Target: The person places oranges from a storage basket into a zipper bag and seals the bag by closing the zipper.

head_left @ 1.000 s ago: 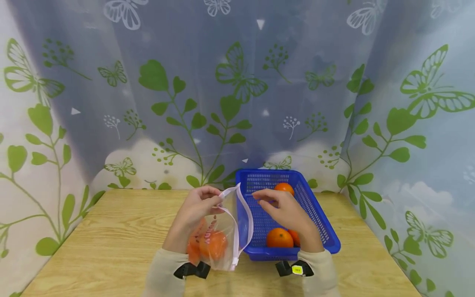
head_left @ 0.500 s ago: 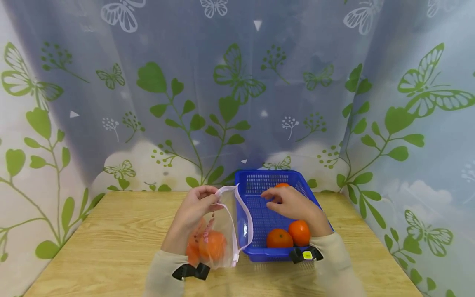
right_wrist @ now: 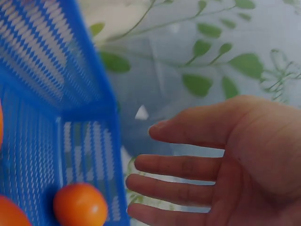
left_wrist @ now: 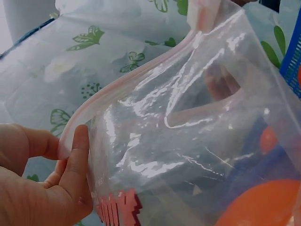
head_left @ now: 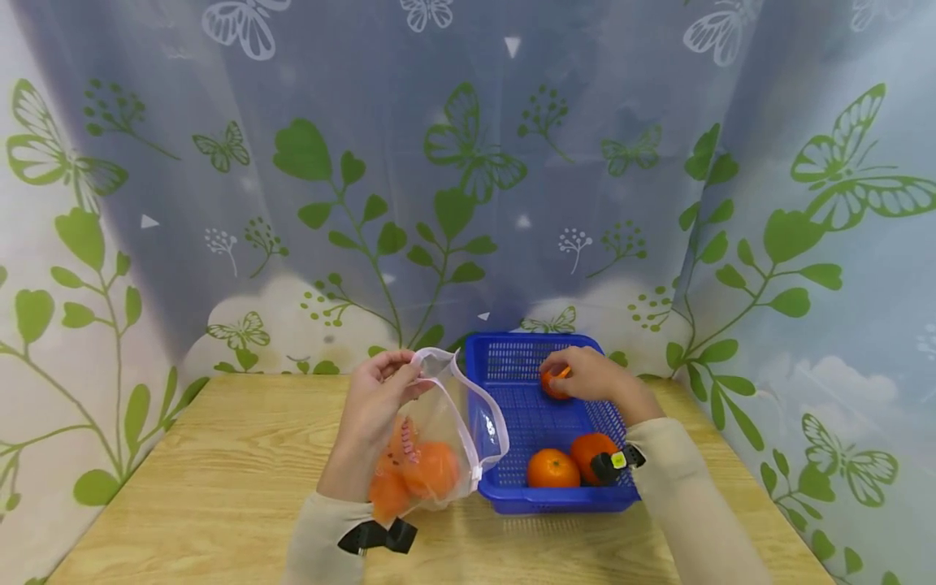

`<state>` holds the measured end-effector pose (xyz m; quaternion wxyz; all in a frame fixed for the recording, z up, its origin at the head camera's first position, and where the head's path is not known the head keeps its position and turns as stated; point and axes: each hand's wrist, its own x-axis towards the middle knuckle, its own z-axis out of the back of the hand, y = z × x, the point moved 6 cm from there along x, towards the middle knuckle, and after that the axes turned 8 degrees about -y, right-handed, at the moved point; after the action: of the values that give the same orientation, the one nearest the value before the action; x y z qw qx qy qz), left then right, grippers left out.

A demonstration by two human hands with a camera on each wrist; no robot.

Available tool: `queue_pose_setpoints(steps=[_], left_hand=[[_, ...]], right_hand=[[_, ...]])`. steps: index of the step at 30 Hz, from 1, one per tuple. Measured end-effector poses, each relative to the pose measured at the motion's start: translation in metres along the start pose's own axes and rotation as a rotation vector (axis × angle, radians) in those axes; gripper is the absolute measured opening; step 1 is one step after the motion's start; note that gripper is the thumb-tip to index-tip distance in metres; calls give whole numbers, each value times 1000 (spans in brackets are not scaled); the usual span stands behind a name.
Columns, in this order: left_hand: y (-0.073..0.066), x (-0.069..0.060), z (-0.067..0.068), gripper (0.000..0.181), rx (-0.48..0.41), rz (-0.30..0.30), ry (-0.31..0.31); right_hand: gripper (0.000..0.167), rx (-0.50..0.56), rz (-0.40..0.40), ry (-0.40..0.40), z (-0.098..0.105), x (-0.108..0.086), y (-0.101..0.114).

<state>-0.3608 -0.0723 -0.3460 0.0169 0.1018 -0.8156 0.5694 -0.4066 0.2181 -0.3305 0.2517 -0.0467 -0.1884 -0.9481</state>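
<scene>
My left hand pinches the upper edge of a clear zip bag between thumb and fingers. The bag's mouth gapes to the right, and several oranges show in its lower part. In the left wrist view, the thumb and fingers of the left hand hold the bag's pinkish rim. My right hand is over an orange at the basket's far end, partly covering it. In the right wrist view, that hand has extended fingers with nothing between them, beside the basket and an orange.
The blue basket stands on the wooden table, right of the bag. Two more oranges lie near its front edge, one at the left and one at the right. A patterned curtain hangs behind and beside the table.
My right hand has moved right and away from me, to the far orange, uncovering the oranges in front. The left hand has lifted the bag slightly, and the bag's mouth has shifted.
</scene>
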Motion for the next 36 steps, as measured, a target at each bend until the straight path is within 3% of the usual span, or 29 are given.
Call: queue_pose_setpoints(steps=[4,11,17,25,36], left_hand=[[-2,-2,-1,8,-24,-18,-4],[-3,-3,2,10,-32,-29,-46],[-6,-2,3,12,-20,-41,-94],[-2,-2,2,15,1,-39,-83],[-1,-1,0,17,11,-34,-60]], right_hand=[[32,-30,-46,29,-1,10,-20],[33,-36,-121,-56,-5,24,-50],[34,-73,-154,-75,-12,33,-61],[39,-150,-188,-96,-29,42,-74],[46,-159,-229,-90,-42,46,-92]])
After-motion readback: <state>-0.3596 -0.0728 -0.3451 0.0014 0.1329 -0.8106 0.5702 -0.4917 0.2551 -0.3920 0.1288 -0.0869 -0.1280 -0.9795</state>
